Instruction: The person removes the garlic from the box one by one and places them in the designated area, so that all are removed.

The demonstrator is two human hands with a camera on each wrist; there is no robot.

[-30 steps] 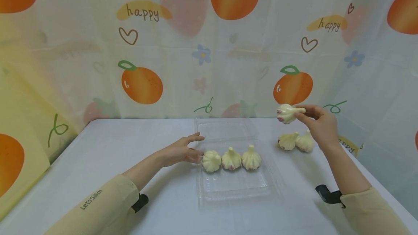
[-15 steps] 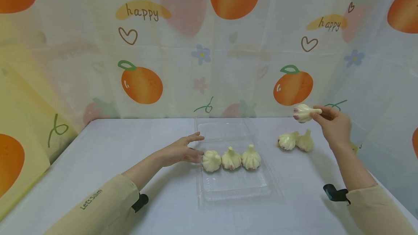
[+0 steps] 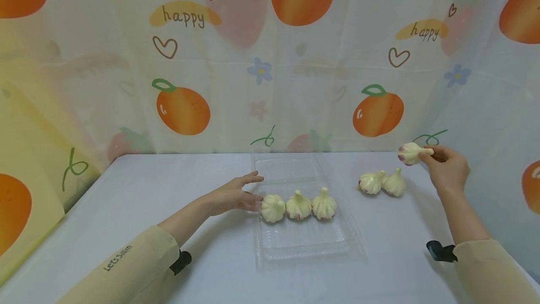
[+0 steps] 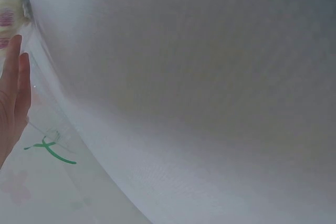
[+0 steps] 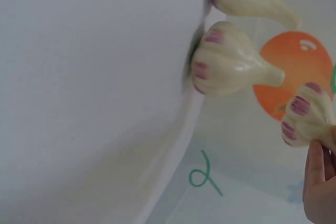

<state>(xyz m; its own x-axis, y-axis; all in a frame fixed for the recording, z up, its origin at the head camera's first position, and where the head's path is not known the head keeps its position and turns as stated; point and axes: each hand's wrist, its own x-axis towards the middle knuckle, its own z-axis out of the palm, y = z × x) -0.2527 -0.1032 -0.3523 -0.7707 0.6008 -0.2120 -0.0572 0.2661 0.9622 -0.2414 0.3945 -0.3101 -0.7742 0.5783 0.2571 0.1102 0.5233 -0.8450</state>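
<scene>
In the head view my right hand [image 3: 449, 170] pinches a garlic bulb [image 3: 411, 154] by its stem, raised above the right side of the table. Two more garlic bulbs [image 3: 371, 183] stand side by side on the cloth, left of and below that hand. My left hand [image 3: 234, 195] rests with extended fingers against the left edge of a clear plastic box [image 3: 299, 238]. Inside the box, three garlic bulbs [image 3: 299, 205] form a row. The right wrist view shows the held bulb [image 5: 304, 116] with purple streaks, fingers on its stem.
The box's clear lid [image 3: 291, 169] lies opened back toward the rear. White cloth covers the table [image 3: 168, 177]. A fruit-patterned curtain [image 3: 236, 107] hangs right behind the table's far edge and along both sides.
My right hand has moved rightward and slightly down with the garlic bulb, away from the box. The left hand and the other bulbs have stayed in place.
</scene>
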